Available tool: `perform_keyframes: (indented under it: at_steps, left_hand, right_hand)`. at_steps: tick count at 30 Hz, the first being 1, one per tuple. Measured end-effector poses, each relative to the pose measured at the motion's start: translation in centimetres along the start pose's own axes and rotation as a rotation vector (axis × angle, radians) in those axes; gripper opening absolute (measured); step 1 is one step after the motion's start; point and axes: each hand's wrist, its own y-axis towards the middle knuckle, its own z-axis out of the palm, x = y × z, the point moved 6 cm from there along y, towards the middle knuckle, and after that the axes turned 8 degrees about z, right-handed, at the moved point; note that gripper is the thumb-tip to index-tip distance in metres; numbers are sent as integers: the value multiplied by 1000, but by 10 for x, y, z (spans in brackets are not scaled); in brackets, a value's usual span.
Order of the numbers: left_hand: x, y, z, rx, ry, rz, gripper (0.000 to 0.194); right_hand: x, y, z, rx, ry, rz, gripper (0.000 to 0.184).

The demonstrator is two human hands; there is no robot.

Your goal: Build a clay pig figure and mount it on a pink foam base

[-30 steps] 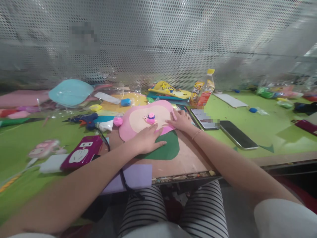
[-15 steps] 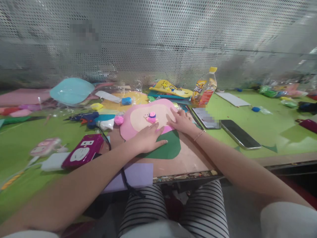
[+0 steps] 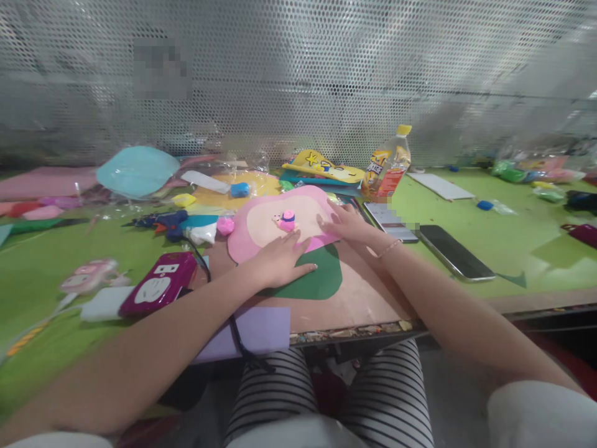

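Observation:
A pink foam flower shape with a cream centre lies on the table before me, overlapping a dark green foam piece. A small pink and blue clay figure sits on the cream centre. My left hand lies flat, fingers stretched out, across the pink shape's lower edge and the green piece. My right hand rests open with fingers spread on the pink shape's right edge. Neither hand holds anything.
A blue glue gun, a magenta power strip with its black cord, and a lilac sheet lie to the left. A drink bottle, two phones and scattered clay lumps lie to the right. A perforated metal screen stands behind.
Almost nothing differs. My right hand has slid slightly up along the pink shape's right edge; my left hand stays flat in place.

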Motion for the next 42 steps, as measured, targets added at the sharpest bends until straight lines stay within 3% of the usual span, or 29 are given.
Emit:
perform_keyframes:
  at_steps: [4,8,15,22,31,42]
  left_hand:
    - [1,0,1,5,1,-3,73]
    - [0,0,0,-5,0,-3,72]
    - [0,0,0,-9,18,-5,74]
    - [-4,3,-2,-82,70,2,67]
    - [-7,9,5,-26,-19,35,72]
    - [-9,10,4,-100,26,105,63]
  right_hand:
    - [-10,-2,1,92,-65,-128,86]
    - [-11,-2,2,64,-104,-111,94]
    - [-3,0,-4,-17,-64,-77,81]
    - [7,-6,5,-11,-161,-186,76]
    - [8,-7,5,-13,-187,-163,81]
    - [12,-2,12,-152,-218,-144,85]
